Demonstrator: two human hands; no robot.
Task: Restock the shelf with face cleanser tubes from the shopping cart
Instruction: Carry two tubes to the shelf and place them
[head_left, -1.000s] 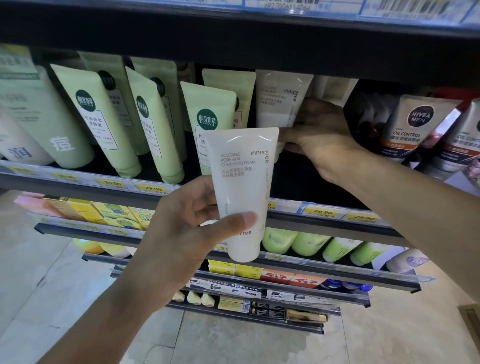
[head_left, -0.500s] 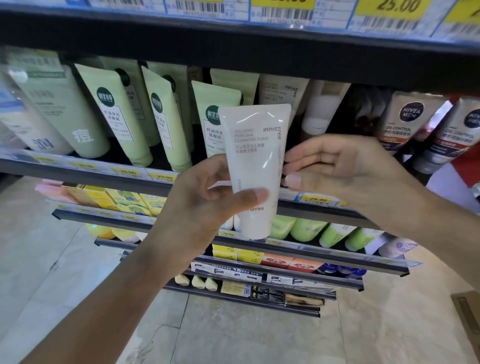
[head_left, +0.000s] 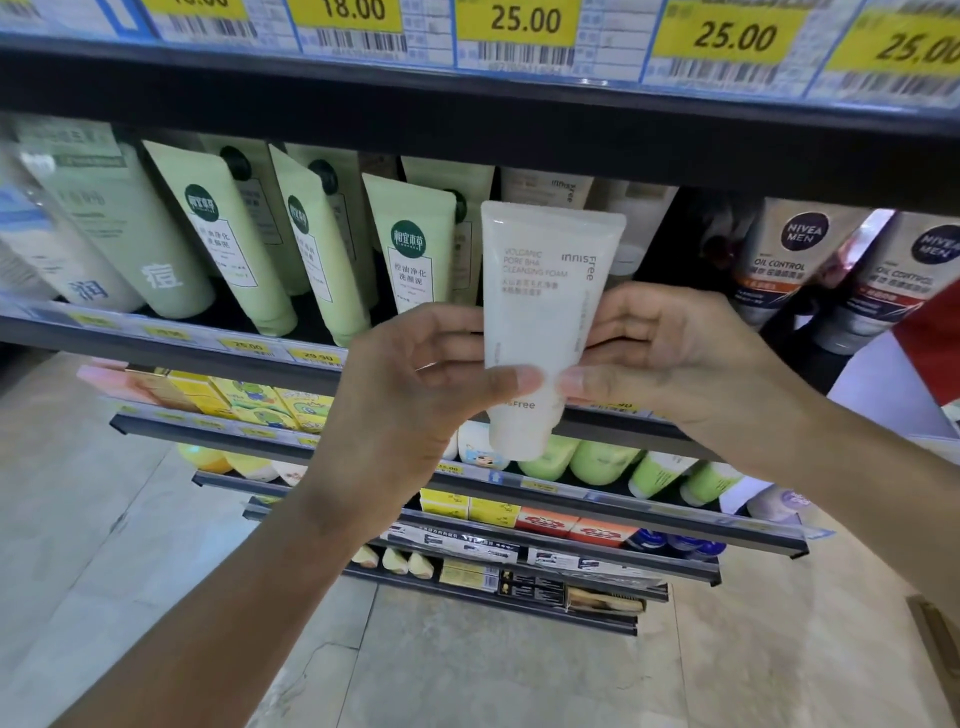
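Observation:
A white face cleanser tube stands cap down in front of the shelf. My left hand grips its lower left side, thumb on the front. My right hand holds the right side, thumb pressed on the front near the left thumb. Behind the tube, two more white tubes of the same brand stand at the back of the shelf, mostly hidden. The shopping cart is out of view.
Green tubes fill the shelf to the left, Nivea Men tubes to the right. The shelf above carries yellow price tags. Lower shelves hold boxes and green bottles. Tiled floor lies below.
My right hand left the back of the shelf, came toward me and took hold of the tube's right side. The tube rose a little in front of the shelf.

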